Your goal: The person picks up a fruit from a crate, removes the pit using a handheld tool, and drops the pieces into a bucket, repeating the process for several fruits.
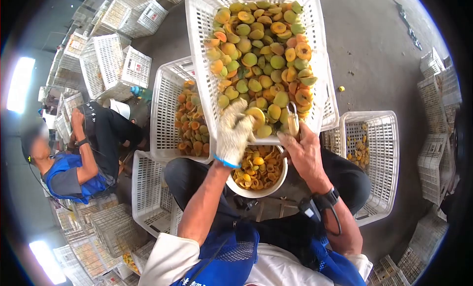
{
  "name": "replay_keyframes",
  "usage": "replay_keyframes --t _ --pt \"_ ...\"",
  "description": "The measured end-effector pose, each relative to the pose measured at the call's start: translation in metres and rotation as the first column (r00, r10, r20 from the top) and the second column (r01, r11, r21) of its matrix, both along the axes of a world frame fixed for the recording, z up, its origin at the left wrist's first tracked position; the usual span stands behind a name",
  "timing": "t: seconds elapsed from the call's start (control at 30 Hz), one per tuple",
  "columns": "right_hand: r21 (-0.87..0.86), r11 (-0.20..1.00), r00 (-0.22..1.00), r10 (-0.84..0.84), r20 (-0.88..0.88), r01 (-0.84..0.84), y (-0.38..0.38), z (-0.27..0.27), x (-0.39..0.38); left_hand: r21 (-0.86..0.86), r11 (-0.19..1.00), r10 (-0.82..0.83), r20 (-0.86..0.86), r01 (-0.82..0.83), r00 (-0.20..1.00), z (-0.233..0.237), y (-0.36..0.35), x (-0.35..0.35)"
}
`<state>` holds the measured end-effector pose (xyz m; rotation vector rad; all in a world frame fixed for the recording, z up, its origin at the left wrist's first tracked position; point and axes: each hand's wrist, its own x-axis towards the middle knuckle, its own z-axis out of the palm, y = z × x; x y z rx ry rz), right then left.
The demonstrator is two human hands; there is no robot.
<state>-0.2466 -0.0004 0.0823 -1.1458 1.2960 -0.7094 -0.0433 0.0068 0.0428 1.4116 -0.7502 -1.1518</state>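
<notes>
Fruit [256,115], pale yellow and rounded, lies at the near edge of the big white crate [197,49], which is heaped with green, yellow and orange halved fruit pieces [261,54]; the crate is tilted towards the person, its near rim over the lap. Left hand [232,133] in a white knit glove, fingers bent down over that fruit and touching it; cannot tell if it is actually gripped. Right hand [305,153] is bare, closed around a small metal loop tool [293,119], loop pointing up at the crate's near rim just beside the fruit; dark watch [331,195] on that wrist. White bowl [253,191] sits directly below both hands between the knees, holding orange-yellow pieces. Second crate [165,113] to the left carries orange halves; third crate [384,153] to the right has a few yellow bits. Another person [84,158] in blue and black sits further left; stacked white crates [118,59] behind on grey concrete floor [369,54].
</notes>
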Motion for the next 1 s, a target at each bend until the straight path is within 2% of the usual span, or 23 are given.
replay_keyframes --t 0.07,0.13,0.23,0.3,0.33,0.4,0.43,0.47,0.5,0.53,0.57,0.6,0.63,0.67,0.7,0.73,0.77,0.8,0.87,0.9,0.93,0.97,1.0 --pt "-0.150 0.989 0.989 0.020 0.150 0.003 -0.006 -0.014 0.007 -0.018 0.998 -0.058 0.136 0.061 0.989 0.006 0.016 -0.009" --pt "-0.094 0.996 0.974 0.033 0.224 -0.012 -0.003 -0.026 0.014 -0.261 0.948 -0.053 0.433 0.181 0.900 0.000 0.021 -0.012" --pt "0.004 0.998 0.945 -0.061 0.321 0.063 -0.001 -0.039 0.017 -0.191 0.951 -0.137 0.443 0.243 0.886 0.005 0.032 -0.006" --pt "0.014 0.997 0.945 -0.077 0.318 0.077 -0.004 -0.045 0.018 -0.038 0.979 -0.206 -0.141 0.203 0.968 0.004 0.031 0.001" --pt "0.023 0.997 0.944 -0.083 0.320 0.080 -0.004 -0.048 0.021 -0.224 0.949 -0.235 -0.039 0.220 0.971 -0.008 0.026 0.001" --pt "-0.019 0.996 0.939 -0.072 0.336 0.083 -0.005 -0.052 0.030 -0.035 0.970 -0.241 -0.281 0.241 0.929 -0.021 0.022 0.008" --pt "-0.041 0.995 0.938 -0.067 0.339 0.086 -0.005 -0.048 0.034 0.032 0.970 -0.201 -0.444 0.240 0.873 -0.018 0.018 0.006" --pt "-0.070 0.993 0.937 -0.064 0.343 0.094 -0.006 -0.048 0.038 0.008 0.970 -0.161 -0.729 0.243 0.665 -0.036 0.019 0.010" --pt "-0.170 0.984 0.975 -0.012 0.224 0.051 -0.007 -0.056 0.040 0.013 0.956 -0.265 -0.378 0.292 0.887 -0.063 0.022 0.008" --pt "-0.158 0.986 0.975 -0.013 0.220 0.049 -0.006 -0.052 0.040 0.040 0.940 -0.341 0.037 0.340 0.939 -0.069 0.022 0.003" --pt "-0.181 0.984 0.995 0.017 0.095 0.000 -0.007 -0.042 0.040 0.047 0.940 -0.341 0.029 0.339 0.940 -0.073 0.024 0.005" --pt "-0.199 0.979 0.998 0.047 -0.031 -0.053 -0.007 -0.037 0.041 0.148 0.938 -0.285 -0.185 0.313 0.941 -0.053 0.021 0.007" --pt "-0.189 0.981 0.999 0.034 -0.013 -0.036 -0.007 -0.038 0.041 0.249 0.920 -0.195 -0.381 0.304 0.904 -0.043 0.019 0.010" --pt "-0.185 0.982 0.999 0.038 -0.016 -0.041 -0.006 -0.039 0.041 0.252 0.920 -0.189 -0.385 0.300 0.903 -0.052 0.022 0.014" --pt "-0.191 0.982 1.000 0.004 -0.002 -0.004 -0.006 -0.039 0.041 0.104 0.929 -0.355 -0.008 0.354 0.935 -0.058 0.023 0.017" --pt "-0.198 0.980 0.999 -0.031 0.012 0.033 -0.006 -0.039 0.039 -0.015 0.893 -0.410 0.388 0.450 0.825 -0.064 0.023 0.020" --pt "-0.200 0.978 0.988 0.019 -0.152 -0.050 -0.006 -0.034 0.034 -0.029 0.948 -0.297 0.293 0.318 0.909 -0.071 0.022 0.017" --pt "-0.201 0.978 0.988 0.024 -0.152 -0.055 -0.003 -0.033 0.033 -0.029 0.949 -0.291 0.293 0.313 0.911 -0.069 0.021 0.017" --pt "-0.388 0.909 0.970 0.065 -0.233 -0.154 0.004 -0.032 0.031 0.053 0.970 -0.223 -0.206 0.238 0.953 -0.064 0.018 0.019" --pt "-0.377 0.900 0.947 0.106 -0.302 -0.220 0.010 -0.038 0.030 0.051 0.970 -0.222 -0.207 0.238 0.953 -0.057 0.017 0.020" --pt "-0.377 0.899 0.947 0.106 -0.304 -0.222 0.014 -0.042 0.028 0.016 0.969 -0.189 -0.598 0.248 0.779 -0.048 0.016 0.023" --pt "-0.340 0.904 0.925 0.129 -0.359 -0.259 0.019 -0.043 0.030 -0.019 0.970 -0.132 -0.879 0.242 0.458 -0.045 0.016 0.024" --pt "-0.300 0.908 0.899 0.154 -0.410 -0.292 0.022 -0.043 0.032 -0.017 0.970 -0.129 -0.880 0.242 0.457 -0.049 0.016 0.020"
